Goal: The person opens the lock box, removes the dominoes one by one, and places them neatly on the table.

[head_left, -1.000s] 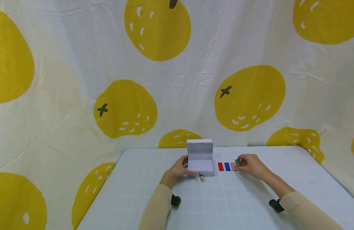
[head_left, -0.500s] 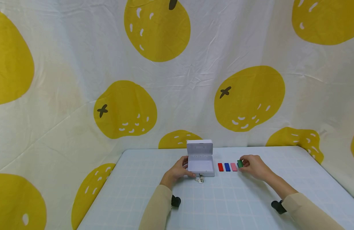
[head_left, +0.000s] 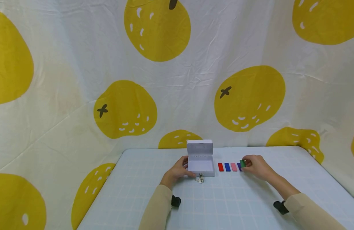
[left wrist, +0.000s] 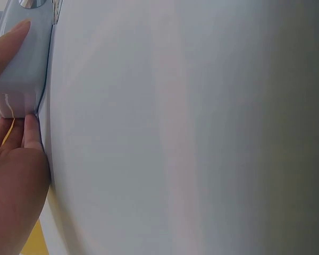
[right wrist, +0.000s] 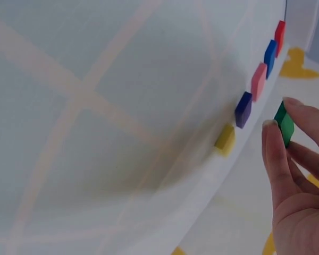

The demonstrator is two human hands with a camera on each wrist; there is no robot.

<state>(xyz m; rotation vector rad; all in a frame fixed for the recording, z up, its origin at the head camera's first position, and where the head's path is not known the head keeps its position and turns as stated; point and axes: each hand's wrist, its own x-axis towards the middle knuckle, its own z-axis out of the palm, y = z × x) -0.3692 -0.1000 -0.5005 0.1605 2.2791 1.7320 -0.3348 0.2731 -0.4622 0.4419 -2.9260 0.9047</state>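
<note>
A small white metal cash box [head_left: 209, 174] stands with its lid raised, and keys [head_left: 199, 180] hang from the lock in front. My left hand [head_left: 177, 171] grips its left side, thumb on the front wall and fingers against the side. My right hand [head_left: 256, 166] pinches a green block [right wrist: 285, 124] between thumb and fingertips, above the row of blocks. From left to right lie a red block [head_left: 221, 167], a blue block [head_left: 227, 167], a pink block [head_left: 233, 167] and a purple block [head_left: 239, 167]. The right wrist view adds a yellow block [right wrist: 225, 140] beyond the purple one.
The table [head_left: 217, 204] wears a pale blue checked cover. Behind it hangs a white curtain [head_left: 194, 105] with large yellow fruit shapes. A black wrist camera [head_left: 176, 201] is strapped at the left sleeve, another camera [head_left: 280, 207] at the right.
My right hand has moved right with the green block, from over the pink block to past the purple one, which now shows. The left hand and box have stayed put.
</note>
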